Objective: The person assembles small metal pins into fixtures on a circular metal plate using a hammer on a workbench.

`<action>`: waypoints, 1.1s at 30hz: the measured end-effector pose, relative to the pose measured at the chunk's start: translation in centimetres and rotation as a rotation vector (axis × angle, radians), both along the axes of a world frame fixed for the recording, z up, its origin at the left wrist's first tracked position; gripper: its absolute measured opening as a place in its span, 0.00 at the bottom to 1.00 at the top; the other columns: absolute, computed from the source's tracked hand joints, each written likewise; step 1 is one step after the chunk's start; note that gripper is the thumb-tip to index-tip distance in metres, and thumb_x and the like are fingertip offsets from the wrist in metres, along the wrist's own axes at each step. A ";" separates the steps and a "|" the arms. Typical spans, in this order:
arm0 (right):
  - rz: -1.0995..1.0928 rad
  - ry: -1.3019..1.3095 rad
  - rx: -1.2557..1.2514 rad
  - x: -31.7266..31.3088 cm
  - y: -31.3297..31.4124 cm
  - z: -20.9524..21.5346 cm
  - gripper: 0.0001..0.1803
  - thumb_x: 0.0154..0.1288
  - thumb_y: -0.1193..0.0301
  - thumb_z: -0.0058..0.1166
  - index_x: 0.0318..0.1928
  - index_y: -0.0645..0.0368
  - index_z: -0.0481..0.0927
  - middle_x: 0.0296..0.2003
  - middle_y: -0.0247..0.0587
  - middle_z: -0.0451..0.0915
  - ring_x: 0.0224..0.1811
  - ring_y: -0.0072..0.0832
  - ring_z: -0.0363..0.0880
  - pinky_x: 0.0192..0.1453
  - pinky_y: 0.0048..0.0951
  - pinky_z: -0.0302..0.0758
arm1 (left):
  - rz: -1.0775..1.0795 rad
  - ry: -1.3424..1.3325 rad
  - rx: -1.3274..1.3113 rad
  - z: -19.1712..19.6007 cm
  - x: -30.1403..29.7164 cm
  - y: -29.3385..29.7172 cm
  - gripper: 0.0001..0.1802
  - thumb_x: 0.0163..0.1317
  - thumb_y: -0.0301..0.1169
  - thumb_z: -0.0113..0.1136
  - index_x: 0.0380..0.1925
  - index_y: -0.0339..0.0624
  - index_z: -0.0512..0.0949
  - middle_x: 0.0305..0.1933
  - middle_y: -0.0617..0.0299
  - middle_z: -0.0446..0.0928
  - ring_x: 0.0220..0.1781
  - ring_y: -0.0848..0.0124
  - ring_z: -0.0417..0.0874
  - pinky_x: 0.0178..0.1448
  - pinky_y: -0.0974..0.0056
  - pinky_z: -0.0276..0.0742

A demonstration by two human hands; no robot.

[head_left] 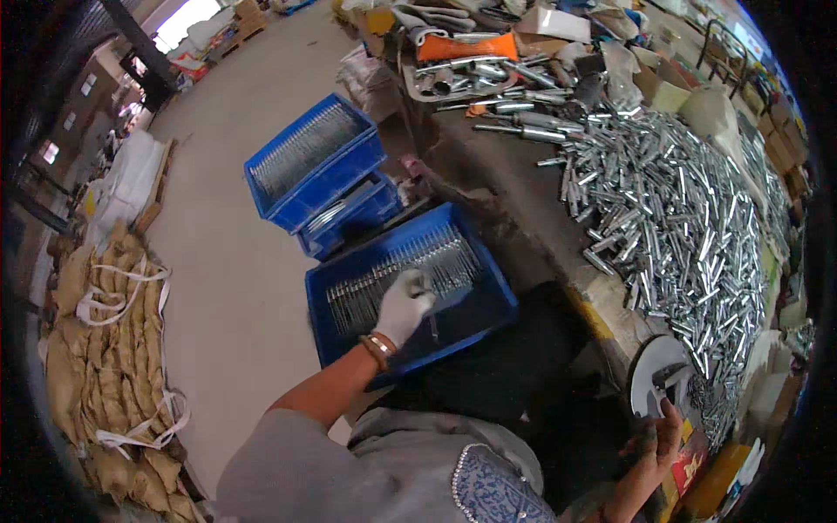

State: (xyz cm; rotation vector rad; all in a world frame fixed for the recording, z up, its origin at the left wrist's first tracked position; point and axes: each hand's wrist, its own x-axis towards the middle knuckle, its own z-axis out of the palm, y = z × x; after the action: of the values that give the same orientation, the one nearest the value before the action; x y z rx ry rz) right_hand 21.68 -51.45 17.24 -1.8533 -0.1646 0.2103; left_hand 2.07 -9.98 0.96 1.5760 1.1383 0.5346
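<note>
My left hand (405,307), in a white glove, is over a blue crate (500,315) holding rows of slim metal rods (353,305). Its fingers are curled closed; what is in them is hard to make out. A single thin metal piece (433,328) shows just below the fingertips, against the crate's dark inside. Low on the right, my bare right hand (656,440) has its fingers apart, the index fingertip at the edge of a round grey disc (645,381). A dark part (670,376) sits on that disc.
A large heap of shiny metal sleeves (671,209) covers the bench on the right. Beyond my crate stand two more blue crates, one filled with rods (309,148). Stacked brown sacks (109,349) lie on the left. Longer tubes and an orange piece (466,47) are at the back.
</note>
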 end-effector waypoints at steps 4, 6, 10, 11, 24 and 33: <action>-0.052 0.003 -0.062 0.4 -0.5 -1.0 0.23 0.79 0.72 0.54 0.71 0.57 0.79 0.46 0.31 0.78 0.30 0.14 0.70 0.31 0.19 0.68 | 0.179 0.353 0.174 -3.8 -6.2 5.3 0.31 0.58 0.32 0.68 0.64 0.37 0.79 0.56 0.45 0.88 0.59 0.50 0.89 0.64 0.53 0.82; -0.036 -0.022 -0.040 1.1 -1.7 -2.1 0.23 0.79 0.70 0.55 0.71 0.57 0.79 0.46 0.31 0.78 0.29 0.14 0.70 0.30 0.18 0.67 | 0.209 0.375 0.180 -4.6 -7.2 6.8 0.30 0.58 0.32 0.68 0.62 0.37 0.80 0.55 0.46 0.88 0.59 0.50 0.89 0.65 0.53 0.82; -0.051 -0.020 -0.048 1.0 -0.5 -1.5 0.23 0.78 0.70 0.56 0.70 0.57 0.79 0.46 0.31 0.78 0.29 0.13 0.69 0.30 0.18 0.67 | 0.225 0.481 0.213 -5.5 -7.7 9.0 0.26 0.62 0.34 0.69 0.60 0.38 0.81 0.56 0.45 0.88 0.61 0.48 0.88 0.65 0.51 0.81; -0.059 0.024 -0.038 0.4 0.7 -0.1 0.22 0.78 0.71 0.56 0.70 0.56 0.80 0.46 0.30 0.79 0.29 0.13 0.69 0.30 0.18 0.67 | 0.226 0.530 0.224 -5.8 -8.0 9.6 0.25 0.63 0.35 0.70 0.60 0.39 0.81 0.56 0.44 0.87 0.61 0.47 0.88 0.64 0.50 0.81; -0.026 0.167 0.060 -0.3 1.1 0.8 0.17 0.77 0.81 0.53 0.62 0.59 0.82 0.41 0.34 0.84 0.30 0.16 0.79 0.31 0.20 0.76 | 0.072 0.343 0.558 4.4 3.1 5.1 0.18 0.74 0.37 0.66 0.58 0.40 0.83 0.58 0.47 0.87 0.59 0.48 0.88 0.62 0.51 0.80; 0.014 0.215 0.119 -0.8 -1.0 1.4 0.17 0.74 0.83 0.58 0.60 0.62 0.84 0.47 0.35 0.87 0.46 0.21 0.84 0.49 0.25 0.81 | -0.663 -0.048 0.927 16.7 19.5 -7.1 0.10 0.62 0.34 0.73 0.41 0.42 0.88 0.48 0.53 0.85 0.55 0.51 0.85 0.61 0.53 0.81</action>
State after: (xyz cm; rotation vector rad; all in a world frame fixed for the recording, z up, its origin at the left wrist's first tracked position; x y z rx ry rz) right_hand 20.90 -52.42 18.65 -1.6992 -0.0403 0.3997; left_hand 21.60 -17.04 17.70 2.5596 0.2303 0.6729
